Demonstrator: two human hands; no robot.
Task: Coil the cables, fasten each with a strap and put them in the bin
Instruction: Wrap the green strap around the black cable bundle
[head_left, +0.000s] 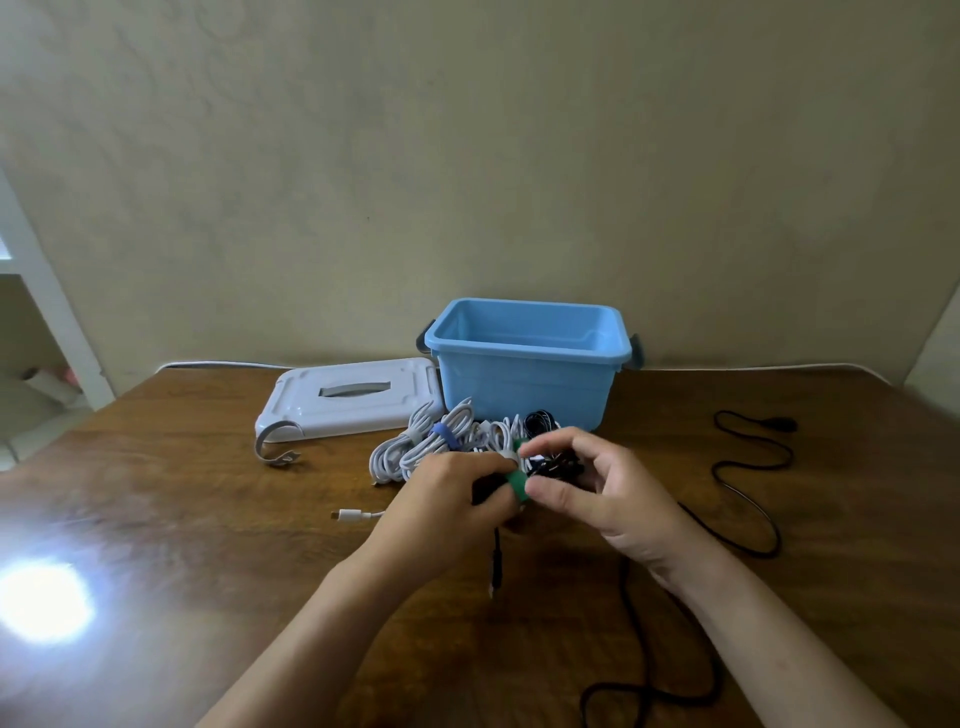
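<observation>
The blue bin (524, 358) at the far side of the bench (182, 519) appears to hold no cables yet. The left hand (447, 499) and right hand (587, 488) are together, pinching a green strap (518, 486) round a black coil (558, 465). White strapped coils (431, 447) wait nearby; 1 loose black cable (748, 488) at right remains uncoiled.

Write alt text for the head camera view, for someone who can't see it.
Both hands, left hand and right hand, pinch a green strap around a black cable above a wooden table. Behind lie strapped white cables, an open blue bin and its white lid.
</observation>
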